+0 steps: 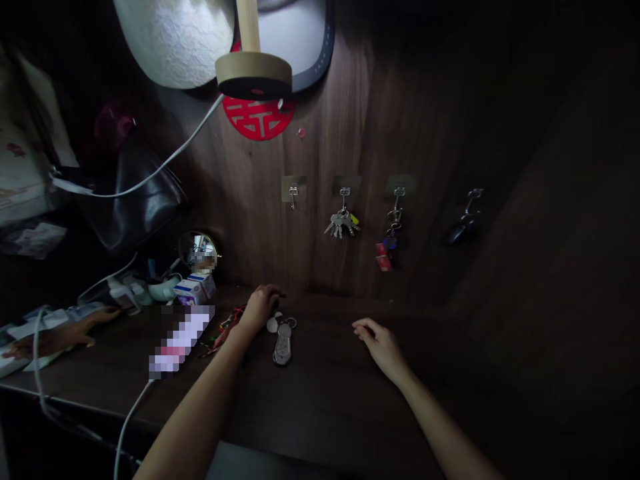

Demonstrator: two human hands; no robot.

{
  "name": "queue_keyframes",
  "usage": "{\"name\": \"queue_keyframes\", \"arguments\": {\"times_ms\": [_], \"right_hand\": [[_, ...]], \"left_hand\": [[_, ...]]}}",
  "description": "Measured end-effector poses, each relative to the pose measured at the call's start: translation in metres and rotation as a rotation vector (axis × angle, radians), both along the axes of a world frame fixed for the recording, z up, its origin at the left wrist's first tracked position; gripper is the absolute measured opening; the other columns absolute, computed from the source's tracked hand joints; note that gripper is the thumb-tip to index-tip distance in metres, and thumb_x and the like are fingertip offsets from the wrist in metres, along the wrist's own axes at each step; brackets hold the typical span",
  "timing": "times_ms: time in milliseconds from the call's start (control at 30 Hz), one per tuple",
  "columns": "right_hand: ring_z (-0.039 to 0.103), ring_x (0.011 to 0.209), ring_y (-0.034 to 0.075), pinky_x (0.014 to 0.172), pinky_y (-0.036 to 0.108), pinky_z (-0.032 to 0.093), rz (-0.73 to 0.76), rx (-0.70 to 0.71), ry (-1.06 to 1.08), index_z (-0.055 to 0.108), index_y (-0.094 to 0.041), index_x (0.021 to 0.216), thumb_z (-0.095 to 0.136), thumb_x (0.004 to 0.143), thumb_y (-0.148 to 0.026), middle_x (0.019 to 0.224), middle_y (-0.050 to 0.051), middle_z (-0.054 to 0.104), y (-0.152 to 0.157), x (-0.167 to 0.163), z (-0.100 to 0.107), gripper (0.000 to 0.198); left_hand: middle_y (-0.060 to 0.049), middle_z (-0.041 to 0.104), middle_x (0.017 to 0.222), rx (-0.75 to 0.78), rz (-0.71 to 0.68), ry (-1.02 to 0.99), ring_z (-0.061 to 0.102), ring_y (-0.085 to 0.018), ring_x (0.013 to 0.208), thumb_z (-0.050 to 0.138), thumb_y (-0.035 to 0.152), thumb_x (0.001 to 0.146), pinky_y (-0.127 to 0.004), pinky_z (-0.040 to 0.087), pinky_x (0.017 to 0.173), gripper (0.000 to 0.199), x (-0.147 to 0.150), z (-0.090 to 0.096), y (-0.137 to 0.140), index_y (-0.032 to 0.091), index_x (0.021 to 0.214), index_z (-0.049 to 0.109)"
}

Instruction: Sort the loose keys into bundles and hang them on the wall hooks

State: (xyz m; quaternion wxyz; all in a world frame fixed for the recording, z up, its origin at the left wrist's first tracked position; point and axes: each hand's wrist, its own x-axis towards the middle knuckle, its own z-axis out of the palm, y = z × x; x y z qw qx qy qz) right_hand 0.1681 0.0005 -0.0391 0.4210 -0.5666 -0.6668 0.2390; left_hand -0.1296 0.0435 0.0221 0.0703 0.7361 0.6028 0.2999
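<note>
My left hand (259, 309) is over the desk with its fingers bent down and closed; something small and dark shows at the fingertips, too dim to name. Just below and right of it lies a silver key fob (283, 345) with a ring and round tags (273, 324). Left of that wrist is a tangle of red cords and small trinkets (230, 327), partly hidden by the forearm. My right hand (381, 341) rests over the desk further right, its fingers loosely curled and apart from the thumb, holding nothing.
On the wall, hooks hold a key bunch (342, 223), keys with red tags (384, 257) and a dark fob (458, 233); the leftmost hook (293, 195) is bare. A lamp (254, 75) hangs overhead. Left are a round mirror (199, 252), small boxes (195, 289) and a white cable (123, 427).
</note>
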Motion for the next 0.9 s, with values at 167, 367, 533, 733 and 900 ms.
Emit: {"name": "queue_keyframes", "arguments": {"times_ms": [167, 367, 533, 733, 900], "right_hand": [[0.063, 0.070, 0.021, 0.067, 0.032, 0.045, 0.008, 0.006, 0.042, 0.063, -0.022, 0.082, 0.045, 0.079, -0.042, 0.076, 0.005, 0.069, -0.001, 0.000, 0.000, 0.027], [0.064, 0.070, 0.021, 0.066, 0.031, 0.045, 0.023, 0.024, 0.068, 0.063, -0.022, 0.080, 0.046, 0.079, -0.039, 0.074, 0.004, 0.068, -0.001, 0.000, 0.001, 0.025], [0.064, 0.068, 0.020, 0.064, 0.030, 0.046, 0.021, 0.024, 0.109, 0.063, -0.021, 0.080, 0.047, 0.079, -0.038, 0.071, 0.004, 0.067, -0.002, 0.000, 0.000, 0.023], [0.063, 0.063, 0.017, 0.061, 0.028, 0.048, 0.038, 0.020, 0.231, 0.062, -0.020, 0.082, 0.048, 0.078, -0.043, 0.070, 0.003, 0.066, -0.004, 0.000, 0.001, 0.027], [0.064, 0.068, 0.019, 0.064, 0.029, 0.049, 0.007, 0.046, 0.255, 0.063, -0.020, 0.087, 0.049, 0.078, -0.048, 0.076, 0.005, 0.068, -0.007, 0.001, 0.006, 0.032]], "left_hand": [[-0.003, 0.066, 0.083, 0.059, -0.023, -0.311, 0.060, -0.015, 0.078, 0.052, 0.022, 0.080, -0.024, 0.045, 0.072, 0.018, 0.019, 0.007, -0.001, 0.017, 0.093, 0.064], [0.002, 0.059, 0.065, -0.043, -0.141, -1.117, 0.054, -0.010, 0.059, 0.068, 0.034, 0.066, -0.022, 0.043, 0.059, 0.027, 0.055, 0.004, -0.003, 0.015, 0.084, 0.063], [0.004, 0.056, 0.064, -0.284, -0.252, -1.505, 0.052, -0.007, 0.054, 0.075, 0.039, 0.059, -0.022, 0.045, 0.060, 0.035, 0.098, -0.010, -0.017, 0.014, 0.079, 0.060], [0.000, 0.060, 0.071, -0.536, -0.350, -1.740, 0.057, -0.008, 0.063, 0.078, 0.025, 0.061, -0.023, 0.049, 0.068, 0.026, 0.130, -0.022, -0.034, 0.013, 0.076, 0.061], [-0.003, 0.062, 0.078, -0.808, -0.389, -1.813, 0.058, -0.008, 0.065, 0.065, 0.011, 0.075, -0.026, 0.051, 0.073, 0.006, 0.136, -0.028, -0.042, 0.011, 0.080, 0.063]]}}
